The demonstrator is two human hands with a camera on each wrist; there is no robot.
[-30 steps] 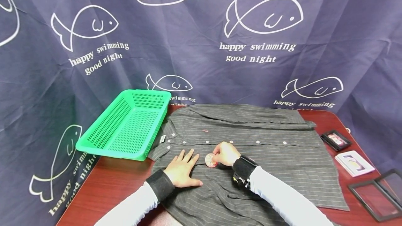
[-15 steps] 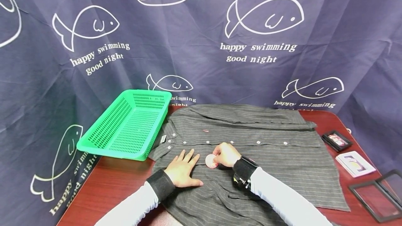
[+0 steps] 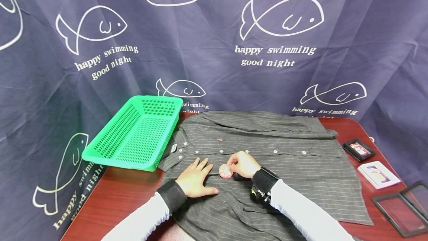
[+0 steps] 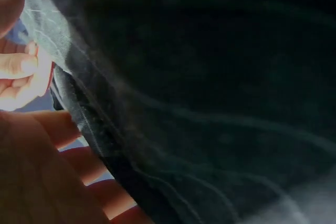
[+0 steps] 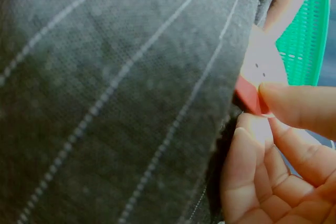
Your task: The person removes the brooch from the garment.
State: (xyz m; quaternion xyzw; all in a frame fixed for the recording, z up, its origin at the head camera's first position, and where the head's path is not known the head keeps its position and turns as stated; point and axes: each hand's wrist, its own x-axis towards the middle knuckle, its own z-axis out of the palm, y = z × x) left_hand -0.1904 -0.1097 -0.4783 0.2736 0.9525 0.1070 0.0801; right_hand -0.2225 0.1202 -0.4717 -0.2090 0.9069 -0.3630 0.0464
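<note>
A dark grey pinstriped button-up shirt (image 3: 301,181) lies spread over the red-brown table. My right hand (image 3: 245,164) pinches a round pink-and-white disc (image 3: 225,171) at its right edge, close over the shirt front below the button row. In the right wrist view the thumb and index finger hold the disc (image 5: 262,59), whose near edge shows red. My left hand (image 3: 194,179) lies on the shirt to the left of the disc, fingers spread and straight, thumb pointing towards the right hand. A small reddish mark (image 3: 219,139) shows on the fabric above the buttons.
A green plastic basket (image 3: 151,166) stands at the left, overlapping the collar in view. Along the right edge of the table (image 3: 110,200) lie a small dark box (image 3: 359,149), a stack of white cards (image 3: 378,174) and a dark-rimmed clear case (image 3: 389,196). A blue fish-print curtain (image 3: 214,47) hangs behind.
My left hand has shifted slightly upward. The right hand has moved a little to the right at the wrist, its fingers still on the disc, which has barely moved.
</note>
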